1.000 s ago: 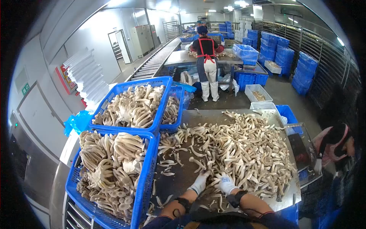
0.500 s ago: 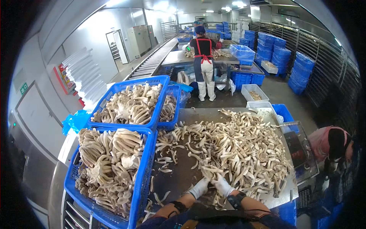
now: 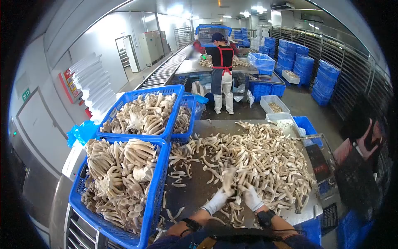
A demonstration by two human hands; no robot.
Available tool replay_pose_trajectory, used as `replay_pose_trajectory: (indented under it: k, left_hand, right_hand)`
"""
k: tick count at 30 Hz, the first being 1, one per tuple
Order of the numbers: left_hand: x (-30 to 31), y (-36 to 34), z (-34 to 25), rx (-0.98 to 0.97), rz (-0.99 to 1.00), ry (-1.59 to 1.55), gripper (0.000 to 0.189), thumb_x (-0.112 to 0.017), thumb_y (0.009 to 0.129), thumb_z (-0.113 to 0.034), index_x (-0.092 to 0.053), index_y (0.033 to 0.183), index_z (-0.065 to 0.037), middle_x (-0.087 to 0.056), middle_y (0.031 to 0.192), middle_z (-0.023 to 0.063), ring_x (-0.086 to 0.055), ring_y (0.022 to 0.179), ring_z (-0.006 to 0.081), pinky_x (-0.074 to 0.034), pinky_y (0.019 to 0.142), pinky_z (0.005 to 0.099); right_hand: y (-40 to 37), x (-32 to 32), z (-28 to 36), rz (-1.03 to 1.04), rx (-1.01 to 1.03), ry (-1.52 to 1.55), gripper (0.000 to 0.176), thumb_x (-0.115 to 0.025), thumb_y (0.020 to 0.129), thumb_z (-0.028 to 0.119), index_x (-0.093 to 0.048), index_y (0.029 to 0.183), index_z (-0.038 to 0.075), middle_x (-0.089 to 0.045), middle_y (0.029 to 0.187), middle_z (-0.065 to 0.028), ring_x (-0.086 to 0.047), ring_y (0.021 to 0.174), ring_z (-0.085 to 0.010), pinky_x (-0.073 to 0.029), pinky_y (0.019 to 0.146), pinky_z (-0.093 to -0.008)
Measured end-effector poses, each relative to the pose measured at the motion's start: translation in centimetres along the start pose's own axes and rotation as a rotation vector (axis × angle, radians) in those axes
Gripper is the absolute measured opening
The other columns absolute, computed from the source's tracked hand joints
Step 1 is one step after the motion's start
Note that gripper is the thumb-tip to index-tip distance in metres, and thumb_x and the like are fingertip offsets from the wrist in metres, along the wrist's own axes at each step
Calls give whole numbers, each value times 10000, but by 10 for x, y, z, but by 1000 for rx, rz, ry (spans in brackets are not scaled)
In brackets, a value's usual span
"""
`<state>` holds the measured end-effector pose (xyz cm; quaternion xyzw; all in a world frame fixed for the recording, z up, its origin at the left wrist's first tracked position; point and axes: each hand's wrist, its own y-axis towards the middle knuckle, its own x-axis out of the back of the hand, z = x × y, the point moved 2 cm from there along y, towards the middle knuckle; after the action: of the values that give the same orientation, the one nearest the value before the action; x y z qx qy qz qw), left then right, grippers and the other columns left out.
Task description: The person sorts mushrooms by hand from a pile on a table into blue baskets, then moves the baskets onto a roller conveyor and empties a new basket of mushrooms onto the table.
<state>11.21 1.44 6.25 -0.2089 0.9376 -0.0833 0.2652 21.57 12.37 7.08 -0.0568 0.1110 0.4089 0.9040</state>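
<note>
My left hand (image 3: 217,201), in a white glove, is closed on a mushroom (image 3: 228,181) that is smeared by motion. Close beside it, my right hand (image 3: 252,199), also gloved in white, has its fingers bent together at the near edge of the pile; what they hold is hidden. Both hands are low over the metal table (image 3: 188,199). Beyond them spreads a large heap of loose, long-stemmed mushrooms (image 3: 273,166). Several single pieces lie scattered to the left of the hands.
On the left, a blue crate (image 3: 155,193) of mushroom clusters stands before another blue crate (image 3: 176,93) of clusters. A roller conveyor (image 3: 163,76) runs back along the wall. A co-worker (image 3: 223,70) stands at a table farther off. Pale bins (image 3: 273,106) sit beyond the table's right corner.
My hands have moved slightly apart and a little upward in the view, the left one with a mushroom. The co-worker ahead has raised a blue crate overhead.
</note>
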Motion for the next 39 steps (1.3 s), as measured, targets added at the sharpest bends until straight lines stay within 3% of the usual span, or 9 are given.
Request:
replay_pose_trajectory:
  k: [5, 9, 13, 19, 23, 30, 31, 37, 39]
  left_hand:
    - [-3, -5, -8, -35, -105, 114, 443, -615, 878, -165, -494, 1261, 21, -596, 1123, 102, -562, 986, 173, -457, 884, 310]
    - [-12, 6, 12, -256, -175, 684, 451, -590, 870, -50, -465, 1301, -6, -601, 1145, 119, -578, 1044, 194, -474, 898, 303]
    - [1, 19, 24, 31, -141, -72, 387, -567, 884, 13, -497, 1264, -21, -617, 1104, 76, -619, 942, 192, -502, 858, 318]
    - [-26, -10, -19, 70, -414, -141, 320, -581, 896, -79, -540, 1205, -6, -618, 1034, 79, -611, 896, 211, -507, 809, 322]
    - [-10, 7, 13, -66, -148, 817, 475, -617, 878, -134, -461, 1301, 16, -595, 1159, 132, -572, 1055, 200, -446, 927, 319]
    - [16, 22, 24, 29, -53, 152, 449, -593, 901, -156, -439, 1301, -25, -604, 1120, 100, -586, 1022, 222, -495, 869, 382]
    - [-11, -2, -14, 159, -234, -88, 392, -552, 909, -139, -456, 1287, -104, -600, 1111, 79, -593, 1011, 235, -530, 771, 447]
    - [15, 18, 21, 68, 145, 374, 390, -541, 836, -42, -490, 1223, -51, -608, 966, 61, -595, 845, 202, -519, 780, 392]
    - [18, 21, 25, 145, -217, -188, 267, -544, 857, -76, -576, 1118, -30, -600, 896, 29, -551, 747, 145, -464, 704, 279]
  right_hand:
    - [13, 42, -73, -130, 197, -457, 213, -482, 997, 168, -616, 1064, 17, -623, 868, 1, -531, 770, -94, -445, 679, -247]
    - [14, 30, -102, 77, -226, 1016, 239, -464, 994, 150, -559, 1170, 19, -621, 1009, -39, -555, 872, -115, -445, 746, -253]
    - [-20, -1, 5, 56, 421, -562, 267, -424, 989, 121, -542, 1189, -12, -622, 1055, -98, -572, 937, -168, -457, 825, -295]
    - [-11, 12, -1, -81, -64, -57, 213, -455, 963, 91, -576, 1099, -20, -626, 991, -104, -565, 894, -177, -460, 817, -269]
    - [-12, 2, -18, -101, -35, -115, 316, -555, 899, 65, -528, 1193, -46, -624, 1015, -102, -569, 876, -169, -467, 787, -273]
    - [-5, 27, -10, 26, -215, -23, 334, -557, 854, 9, -545, 1184, -43, -612, 967, -76, -555, 858, -134, -462, 737, -258]
    - [-10, 36, -3, 132, 287, -422, 314, -579, 856, 29, -551, 1162, -33, -600, 944, -70, -553, 873, -144, -461, 740, -270]
    - [-16, 8, 16, 138, -98, -112, 283, -579, 910, 115, -567, 1153, -30, -632, 966, -31, -562, 875, -151, -444, 807, -269]
    - [-10, 22, 8, 76, -181, -113, 265, -569, 917, 107, -570, 1146, -28, -633, 966, -12, -560, 872, -133, -443, 808, -264]
